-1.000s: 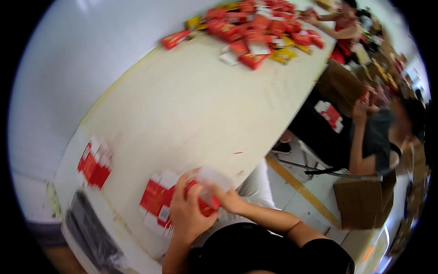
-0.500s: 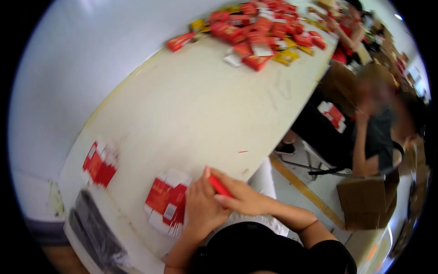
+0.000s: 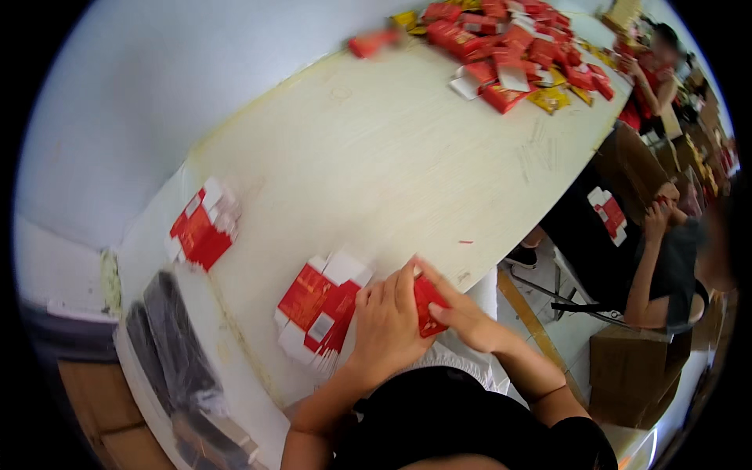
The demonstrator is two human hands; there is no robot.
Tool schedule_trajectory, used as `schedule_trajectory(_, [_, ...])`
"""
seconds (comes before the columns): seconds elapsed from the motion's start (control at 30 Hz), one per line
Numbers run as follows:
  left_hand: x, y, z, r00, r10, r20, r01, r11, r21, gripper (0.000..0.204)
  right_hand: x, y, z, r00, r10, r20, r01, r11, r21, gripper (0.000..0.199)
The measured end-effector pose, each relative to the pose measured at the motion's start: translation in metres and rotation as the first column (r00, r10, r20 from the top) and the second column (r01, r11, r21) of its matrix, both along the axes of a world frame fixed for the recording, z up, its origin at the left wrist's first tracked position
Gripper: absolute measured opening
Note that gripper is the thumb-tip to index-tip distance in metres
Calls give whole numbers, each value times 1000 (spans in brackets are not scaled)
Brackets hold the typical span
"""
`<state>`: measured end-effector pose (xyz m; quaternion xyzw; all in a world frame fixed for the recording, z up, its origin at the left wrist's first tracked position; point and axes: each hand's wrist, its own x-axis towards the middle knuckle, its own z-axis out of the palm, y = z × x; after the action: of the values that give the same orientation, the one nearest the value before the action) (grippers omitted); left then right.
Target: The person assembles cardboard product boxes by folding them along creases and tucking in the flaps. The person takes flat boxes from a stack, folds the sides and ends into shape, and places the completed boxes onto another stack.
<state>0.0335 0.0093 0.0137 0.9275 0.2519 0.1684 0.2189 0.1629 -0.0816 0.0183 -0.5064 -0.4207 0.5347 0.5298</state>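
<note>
A small red carton [image 3: 428, 304] is held between my two hands at the table's near edge, just in front of my body. My left hand [image 3: 389, 333] closes along its left side, fingers pointing away from me. On the right, my right hand [image 3: 468, 317] grips it with the thumb lying across the red face. Part of the carton is hidden behind my fingers. Close by on the left lies a stack of flat red and white carton blanks [image 3: 309, 301], partly covered by my left hand and forearm.
Another stack of flat blanks [image 3: 202, 235] lies farther left, beside grey plastic-wrapped bundles [image 3: 176, 345]. Red boxes [image 3: 509, 51] and yellow packets [image 3: 551, 99] are heaped at the table's far end. A seated co-worker [image 3: 666, 258] is at the right, near a brown cardboard box [image 3: 630, 368].
The view has swung, so the table's contents appear shifted right. The carton in my hands now shows a broader red face, and my fingers have spread along its sides.
</note>
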Motion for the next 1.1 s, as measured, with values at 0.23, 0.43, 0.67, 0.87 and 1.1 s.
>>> schedule_trajectory(0.23, [21, -4, -13, 997, -58, 55, 60, 998, -26, 72, 6, -4, -21, 893, -152, 423, 94, 983, 156, 55])
schedule_trajectory(0.43, [20, -17, -4, 997, -83, 0, 83, 995, -50, 98, 6, -20, -24, 941, -280, 189, 203, 917, 344, 49])
schedule_trajectory(0.67, [39, -8, -4, 935, -158, 317, 127, 985, 116, 48, 2, -24, -14, 855, -290, 430, 225, 954, 195, 49])
schedule_trajectory(0.87, [30, -6, -4, 970, -141, 196, 99, 973, 208, 58, 7, -16, -12, 717, -297, 631, 78, 933, 351, 74])
schedule_trajectory(1.1, [32, -16, -8, 959, -71, 275, 47, 995, 91, 75, 1, -25, -25, 836, -493, 241, 372, 832, 412, 74])
